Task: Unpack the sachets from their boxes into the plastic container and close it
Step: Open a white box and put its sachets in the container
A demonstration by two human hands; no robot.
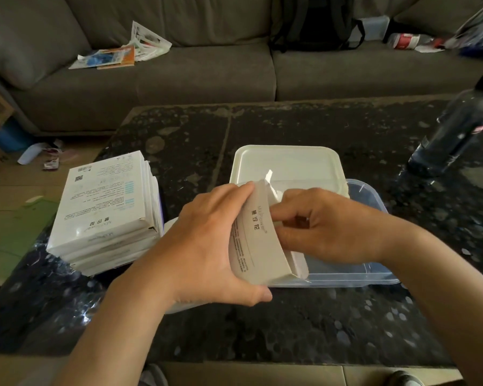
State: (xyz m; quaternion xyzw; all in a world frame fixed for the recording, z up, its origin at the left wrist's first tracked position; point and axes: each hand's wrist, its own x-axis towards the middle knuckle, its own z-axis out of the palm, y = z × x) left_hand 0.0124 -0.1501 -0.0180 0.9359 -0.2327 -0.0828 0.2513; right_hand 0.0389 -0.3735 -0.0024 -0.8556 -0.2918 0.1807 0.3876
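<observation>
My left hand [207, 246] grips a flat white box [255, 232] by its edges and holds it over the near left corner of the clear plastic container [374, 263]. The fingers of my right hand [324, 224] curl into the box's open side, where a white flap or sachet edge [300, 263] shows. What lies inside the box is hidden. The container's cream lid [287, 162] lies flat just behind it. A stack of several white boxes [106, 207] sits on the table at the left.
The dark speckled table [290, 316] holds a dark bottle [457, 129] at the far right. A grey sofa [207, 73] with papers, a black backpack [315, 20] and clutter stands behind. Litter lies on the floor at the left.
</observation>
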